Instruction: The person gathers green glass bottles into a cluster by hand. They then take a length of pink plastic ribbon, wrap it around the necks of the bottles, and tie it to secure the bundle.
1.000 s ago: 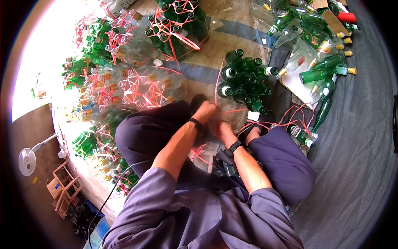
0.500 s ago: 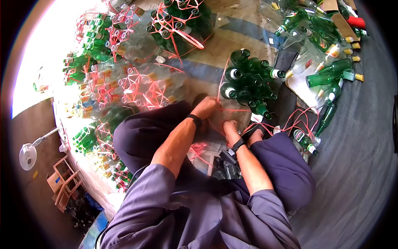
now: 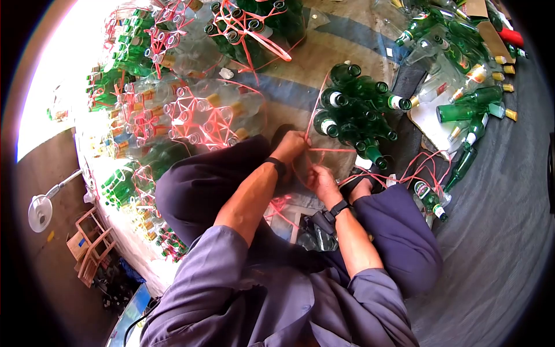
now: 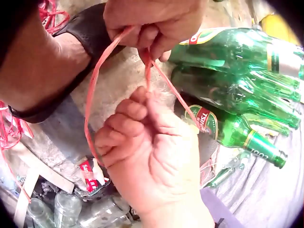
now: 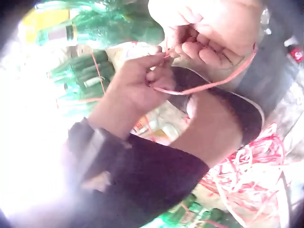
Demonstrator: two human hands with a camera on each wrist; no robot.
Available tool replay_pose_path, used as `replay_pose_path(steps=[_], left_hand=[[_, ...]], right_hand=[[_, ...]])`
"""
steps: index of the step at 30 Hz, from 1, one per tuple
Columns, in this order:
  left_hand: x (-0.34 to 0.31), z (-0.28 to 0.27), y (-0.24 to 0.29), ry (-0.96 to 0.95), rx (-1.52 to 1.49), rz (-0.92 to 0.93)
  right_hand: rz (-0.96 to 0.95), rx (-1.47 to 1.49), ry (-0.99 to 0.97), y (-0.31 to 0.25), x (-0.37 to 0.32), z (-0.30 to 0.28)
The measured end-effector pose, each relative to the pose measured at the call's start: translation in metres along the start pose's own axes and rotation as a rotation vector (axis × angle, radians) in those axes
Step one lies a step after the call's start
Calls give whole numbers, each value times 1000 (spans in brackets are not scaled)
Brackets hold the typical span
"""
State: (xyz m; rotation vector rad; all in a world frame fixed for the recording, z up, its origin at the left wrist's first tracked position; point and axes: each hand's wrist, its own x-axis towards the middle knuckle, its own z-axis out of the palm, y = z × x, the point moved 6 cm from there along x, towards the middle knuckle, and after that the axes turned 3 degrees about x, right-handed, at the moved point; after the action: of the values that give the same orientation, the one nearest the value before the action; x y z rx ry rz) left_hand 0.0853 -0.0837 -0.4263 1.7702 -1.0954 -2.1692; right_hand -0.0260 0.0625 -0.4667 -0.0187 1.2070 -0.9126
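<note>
In the head view my left hand (image 3: 292, 146) grips pink string beside a bundle of dark green bottles (image 3: 358, 113); my right hand (image 3: 324, 184) pinches the string just below and right of it. The left wrist view shows my left hand (image 4: 147, 152) with curled fingers pinching a strand, a loop of pink string (image 4: 89, 109) running beside it, and my right hand (image 4: 156, 23) holding the string above. In the right wrist view, string (image 5: 204, 89) hangs between the two close hands. One strand runs along the bundle's left side.
Tied bottle bundles (image 3: 199, 118) stand at left and top. Loose bottles (image 3: 468, 110) lie on dark cloth at right, near a cardboard piece (image 3: 430, 124). Tangled pink string (image 3: 425, 165) lies near the right foot. Clear bottles (image 3: 324, 238) are between the legs.
My hands stay close together; the right hand has risen slightly toward the left, with string drawn between them. In the head view the bottle bundle has shifted right as the view moved.
</note>
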Motion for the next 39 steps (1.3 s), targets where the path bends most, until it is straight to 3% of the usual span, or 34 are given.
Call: replay_pose_path(steps=[1, 3, 5, 6, 8, 11, 12, 14, 15, 17, 18, 20, 21, 23, 24, 26, 27, 29, 30, 32, 36, 38, 39], left_hand=[[-2, -1, 3, 19, 44, -16], [-4, -2, 3, 41, 88, -34], [-7, 2, 11, -25, 79, 170], [0, 0, 2, -23, 80, 169], [-7, 11, 14, 78, 810, 1028], [-12, 8, 13, 12, 626, 1105], [-22, 11, 22, 16, 626, 1101], [-16, 5, -1, -14, -87, -11], [-12, 3, -7, -13, -88, -13], [-5, 8, 1, 3, 640, 631], [5, 6, -9, 3, 641, 630], [17, 9, -20, 103, 939, 775], [20, 10, -23, 102, 938, 773], [42, -7, -59, 163, 466, 130], [43, -5, -57, 164, 465, 127], [41, -12, -67, 311, 268, -107], [39, -12, -63, 312, 270, -108], [34, -13, -60, 327, 345, -190], [37, -15, -70, 328, 346, -193], [45, -4, -69, 159, 670, 309], [32, -6, -41, 121, 699, 290], [18, 0, -16, 178, 1140, 631], [21, -4, -20, 182, 1141, 624]], right_hand=[[274, 407, 58, -15, -16, 20], [229, 474, 34, -35, -7, 25], [143, 556, -35, -54, 6, 23], [126, 543, -29, -60, 13, 22], [153, 526, -12, -64, 24, 23], [159, 451, 4, -64, 32, 25], [164, 450, 2, -62, 34, 24], [133, 435, 10, -61, 37, 21], [136, 435, 11, -62, 35, 23], [147, 465, 55, -64, 29, 27], [148, 465, 55, -62, 28, 26], [131, 458, 18, -57, 26, 21], [133, 458, 19, -52, 26, 17], [151, 463, -23, -41, 25, 12], [154, 463, -22, -36, 26, 11], [174, 428, 189, -20, 28, -1], [140, 394, 246, -21, 27, 4], [61, 299, 229, -32, 23, 13], [-19, 202, 211, -45, 19, 21], [-28, 79, 155, -52, 19, 30], [-23, -85, 27, -49, 35, 38], [-17, -147, 28, -41, 45, 35], [-13, -206, 35, -38, 48, 34]])
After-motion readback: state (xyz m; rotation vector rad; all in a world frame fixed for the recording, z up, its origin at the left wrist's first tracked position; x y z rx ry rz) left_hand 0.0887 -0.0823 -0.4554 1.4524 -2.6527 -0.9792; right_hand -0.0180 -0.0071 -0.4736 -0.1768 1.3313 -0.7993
